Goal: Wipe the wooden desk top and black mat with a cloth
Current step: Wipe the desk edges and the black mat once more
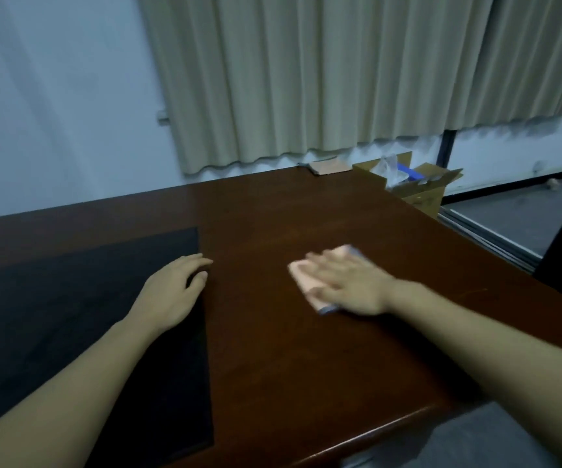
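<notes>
Head view. Right hand (350,285): laid flat, fingers straight and blurred, pressed on a folded pink cloth (306,282) lying on the bare wooden desk top (306,349), right of the black mat (70,315). Left hand (175,292): rested at the mat's right edge, fingers loosely bent, nothing held. Noted beyond the desk's far corner: cardboard box (421,190), beige curtain (340,72).

mat (70,319) left on desk (306,366) | cloth (301,275) right of mat | box (421,187) behind desk
</notes>
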`<state>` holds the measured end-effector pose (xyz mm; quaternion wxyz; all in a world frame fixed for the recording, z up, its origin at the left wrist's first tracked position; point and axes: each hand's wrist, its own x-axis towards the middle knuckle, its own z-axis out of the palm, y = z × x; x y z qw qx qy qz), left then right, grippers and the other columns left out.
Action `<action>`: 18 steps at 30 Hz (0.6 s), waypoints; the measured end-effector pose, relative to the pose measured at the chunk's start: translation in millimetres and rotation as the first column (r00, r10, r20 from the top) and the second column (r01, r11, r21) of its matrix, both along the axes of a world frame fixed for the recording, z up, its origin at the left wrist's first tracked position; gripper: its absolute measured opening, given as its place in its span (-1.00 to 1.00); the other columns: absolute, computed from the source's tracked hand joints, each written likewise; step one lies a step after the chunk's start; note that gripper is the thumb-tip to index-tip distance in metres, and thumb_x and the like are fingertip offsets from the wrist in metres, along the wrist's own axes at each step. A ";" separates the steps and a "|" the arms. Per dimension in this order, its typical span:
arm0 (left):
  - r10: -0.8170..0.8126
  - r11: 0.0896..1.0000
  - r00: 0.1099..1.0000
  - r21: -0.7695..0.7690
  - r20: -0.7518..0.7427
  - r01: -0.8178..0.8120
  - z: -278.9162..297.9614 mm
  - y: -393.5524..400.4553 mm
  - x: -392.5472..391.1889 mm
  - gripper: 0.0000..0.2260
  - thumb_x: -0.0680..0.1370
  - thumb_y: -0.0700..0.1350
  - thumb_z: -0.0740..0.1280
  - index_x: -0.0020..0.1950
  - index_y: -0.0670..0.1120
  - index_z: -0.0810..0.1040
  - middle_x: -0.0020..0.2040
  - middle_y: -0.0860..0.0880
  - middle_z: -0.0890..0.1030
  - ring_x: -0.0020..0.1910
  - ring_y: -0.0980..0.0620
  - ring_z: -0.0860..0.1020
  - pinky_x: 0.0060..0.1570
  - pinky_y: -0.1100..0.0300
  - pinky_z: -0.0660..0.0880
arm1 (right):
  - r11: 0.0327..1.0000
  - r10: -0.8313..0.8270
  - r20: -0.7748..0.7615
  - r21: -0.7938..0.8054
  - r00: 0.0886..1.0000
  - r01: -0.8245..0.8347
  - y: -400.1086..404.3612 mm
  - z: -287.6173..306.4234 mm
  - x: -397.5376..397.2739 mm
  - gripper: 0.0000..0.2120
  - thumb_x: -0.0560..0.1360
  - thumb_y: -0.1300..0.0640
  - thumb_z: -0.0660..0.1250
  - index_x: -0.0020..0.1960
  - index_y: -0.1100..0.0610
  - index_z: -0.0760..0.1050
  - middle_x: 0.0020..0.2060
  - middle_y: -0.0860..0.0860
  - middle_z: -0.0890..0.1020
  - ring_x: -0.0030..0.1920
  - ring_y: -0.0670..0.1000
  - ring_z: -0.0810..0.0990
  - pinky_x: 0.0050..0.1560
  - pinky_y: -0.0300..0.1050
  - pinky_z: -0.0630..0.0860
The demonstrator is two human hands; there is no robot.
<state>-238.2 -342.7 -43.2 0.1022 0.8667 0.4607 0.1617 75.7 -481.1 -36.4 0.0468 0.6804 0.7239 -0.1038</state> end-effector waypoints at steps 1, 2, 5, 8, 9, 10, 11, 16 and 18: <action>0.000 1.000 1.000 0.004 0.004 0.000 2.5 -1.2 -6.0 -0.66 0.71 0.03 0.13 0.48 0.09 0.43 0.54 0.07 0.34 0.54 0.02 0.26 0.49 -0.01 0.25 | 0.996 -0.087 0.020 -0.008 0.996 0.087 3.7 0.1 24.9 -0.33 0.60 -0.38 -0.17 0.64 -0.20 -0.20 0.63 -0.14 -0.17 0.63 -0.01 -0.18 0.56 0.02 -0.22; 0.009 1.000 1.000 0.008 0.005 -0.009 5.0 -2.6 -14.5 -0.66 0.71 0.02 0.13 0.48 0.08 0.43 0.55 0.07 0.34 0.55 0.03 0.25 0.50 -0.01 0.24 | 0.985 -0.173 0.046 -0.010 0.984 0.174 10.6 -0.8 47.4 -0.31 0.57 -0.40 -0.21 0.64 -0.19 -0.21 0.63 -0.12 -0.18 0.63 0.01 -0.17 0.56 0.05 -0.20; 0.042 0.999 0.999 0.012 -0.033 -0.042 9.7 -3.7 -48.6 -0.64 0.71 0.03 0.13 0.50 0.09 0.40 0.55 0.09 0.33 0.58 0.04 0.19 0.51 0.01 0.19 | 0.933 -0.358 0.089 0.014 0.929 0.359 43.0 -6.0 82.0 -0.38 0.64 -0.35 -0.18 0.63 -0.21 -0.23 0.64 -0.05 -0.16 0.63 0.08 -0.14 0.56 0.19 -0.16; 0.078 0.997 0.994 -0.002 -0.075 -0.078 11.6 -2.6 -87.7 -0.64 0.71 0.02 0.13 0.51 0.10 0.39 0.56 0.09 0.31 0.59 0.05 0.17 0.51 0.02 0.18 | 0.898 -0.440 0.050 0.014 0.897 0.440 78.0 -7.5 56.8 -0.40 0.64 -0.34 -0.18 0.63 -0.23 -0.21 0.65 -0.06 -0.16 0.63 0.11 -0.16 0.57 0.25 -0.19; 0.097 0.995 0.993 -0.008 -0.071 -0.098 12.5 -1.8 -99.4 -0.64 0.70 0.02 0.13 0.51 0.11 0.39 0.57 0.10 0.30 0.59 0.05 0.17 0.51 0.03 0.17 | 0.901 -0.434 0.047 0.011 0.900 0.434 89.4 -6.2 39.3 -0.40 0.65 -0.33 -0.18 0.63 -0.21 -0.21 0.64 -0.05 -0.17 0.63 0.11 -0.17 0.57 0.25 -0.19; 0.117 0.993 0.991 -0.015 -0.068 -0.118 13.5 -0.2 -110.2 -0.64 0.71 0.03 0.13 0.51 0.11 0.38 0.57 0.09 0.30 0.59 0.04 0.17 0.52 0.03 0.17 | 0.914 -0.406 0.045 0.004 0.913 0.406 98.6 -3.3 16.8 -0.39 0.65 -0.32 -0.18 0.64 -0.19 -0.22 0.64 -0.05 -0.18 0.63 0.11 -0.18 0.58 0.26 -0.20; 0.134 0.990 0.989 -0.024 -0.069 -0.136 13.4 1.0 -119.8 -0.64 0.71 0.03 0.13 0.51 0.11 0.38 0.57 0.09 0.29 0.59 0.04 0.17 0.52 0.02 0.18 | 0.934 -0.358 0.044 -0.001 0.933 0.358 105.5 -0.8 -9.5 -0.39 0.66 -0.30 -0.18 0.64 -0.16 -0.23 0.64 -0.05 -0.19 0.63 0.12 -0.19 0.57 0.26 -0.20; 0.189 0.979 0.980 -0.062 -0.064 -0.193 6.7 10.8 -147.0 -0.63 0.71 0.03 0.12 0.53 0.08 0.37 0.58 0.04 0.29 0.58 -0.01 0.19 0.51 0.01 0.20 | 0.993 0.116 0.066 -0.003 0.991 -0.116 81.0 1.4 -153.1 -0.41 0.69 -0.25 -0.19 0.64 -0.12 -0.26 0.63 -0.05 -0.23 0.62 0.08 -0.23 0.57 0.19 -0.25; 0.194 0.977 0.980 -0.085 -0.045 -0.197 1.0 14.9 -148.0 -0.63 0.71 0.03 0.11 0.53 0.09 0.36 0.59 0.04 0.28 0.59 -0.02 0.17 0.52 0.00 0.18 | 0.963 0.266 0.036 0.024 0.963 -0.267 53.2 -2.5 -163.9 -0.42 0.68 -0.27 -0.16 0.64 -0.18 -0.24 0.62 -0.12 -0.22 0.60 -0.03 -0.25 0.59 0.11 -0.28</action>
